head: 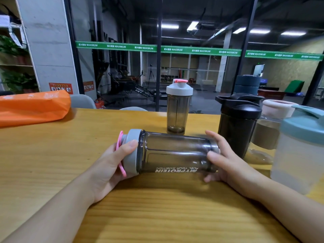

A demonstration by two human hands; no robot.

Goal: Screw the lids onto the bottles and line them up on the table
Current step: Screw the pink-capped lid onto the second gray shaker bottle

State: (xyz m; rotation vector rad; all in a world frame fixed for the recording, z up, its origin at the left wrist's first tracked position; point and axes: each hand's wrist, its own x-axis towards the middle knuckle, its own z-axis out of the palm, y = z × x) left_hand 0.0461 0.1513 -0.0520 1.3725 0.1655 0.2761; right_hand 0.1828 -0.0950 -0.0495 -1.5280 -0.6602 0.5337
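Both hands (163, 160) hold the smoky bottle (175, 152) sideways (grey lid (132, 151) on)

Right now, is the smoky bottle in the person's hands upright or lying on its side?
On its side: the smoky bottle lies horizontally, grey lid pointing left, printed text upside down.

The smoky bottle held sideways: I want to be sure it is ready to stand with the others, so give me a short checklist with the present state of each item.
1. Grey lid seated on the smoky bottle: ok, it sits flush at the neck.
2. Lid fully tightened: cannot tell.
3. Left hand grips the lid end: ok.
4. Right hand holds the base end: ok.
5. Bottle upright: not ok, it lies horizontal above the table.
6. Free spot in the row: ok, bare wood shows between the white-lidded bottle and the black bottle.
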